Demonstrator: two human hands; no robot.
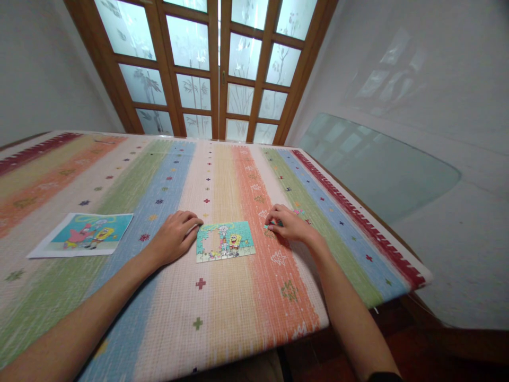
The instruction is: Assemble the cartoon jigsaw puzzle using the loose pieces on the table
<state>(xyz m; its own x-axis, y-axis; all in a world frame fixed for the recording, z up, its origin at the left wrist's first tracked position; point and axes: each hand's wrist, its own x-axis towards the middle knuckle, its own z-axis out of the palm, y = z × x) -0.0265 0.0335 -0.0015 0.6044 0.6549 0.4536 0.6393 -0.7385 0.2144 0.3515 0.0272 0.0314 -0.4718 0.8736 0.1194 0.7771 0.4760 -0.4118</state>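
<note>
A partly assembled jigsaw puzzle (242, 241) with cartoon figures lies flat on the striped tablecloth, with a gap in its left part where the cloth shows through. My left hand (175, 236) rests on the cloth at the puzzle's left side, its slightly bent fingers reaching the upper left edge. To the right of the puzzle, above the orange stripe, my right hand (288, 223) is closed in a pinch on a small teal puzzle piece (267, 227), mostly covered by the fingers. Some loose puzzle pieces (298, 211) lie just beyond that hand, partly hidden.
A printed reference picture (89, 233) of the cartoon scene lies on the left of the table. The striped tablecloth (222, 318) hangs over the near edge. A glass panel (369, 159) leans on the right wall, and wooden glazed doors (218, 79) stand behind the table.
</note>
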